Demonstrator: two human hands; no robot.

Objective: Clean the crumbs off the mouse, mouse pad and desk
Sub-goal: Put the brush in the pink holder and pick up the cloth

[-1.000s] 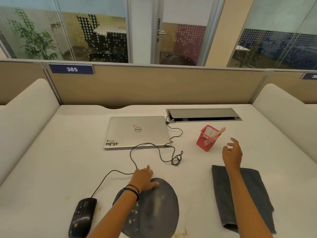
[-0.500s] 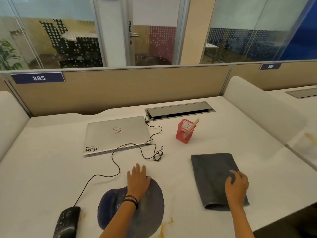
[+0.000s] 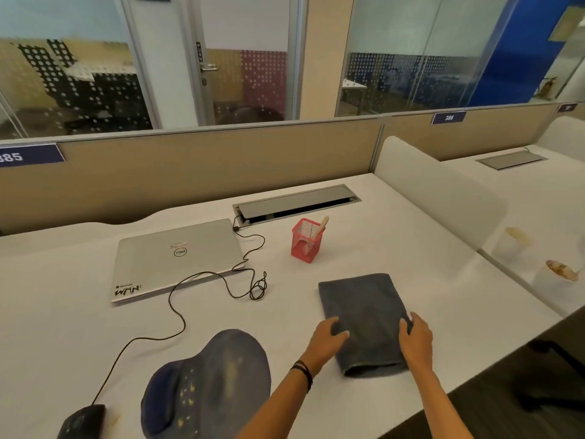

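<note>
left hand (image 3: 327,336) grips grey cloth (image 3: 364,308) left edge | right hand (image 3: 416,339) grips right edge | cloth on desk (image 3: 63,312)

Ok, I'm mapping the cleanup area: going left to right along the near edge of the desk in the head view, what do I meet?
Mouse → mouse pad → left hand → grey cloth → right hand.

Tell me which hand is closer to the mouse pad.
Left. The left hand grips the cloth at its left edge, beside the mouse pad; the right hand grips its right edge.
</note>
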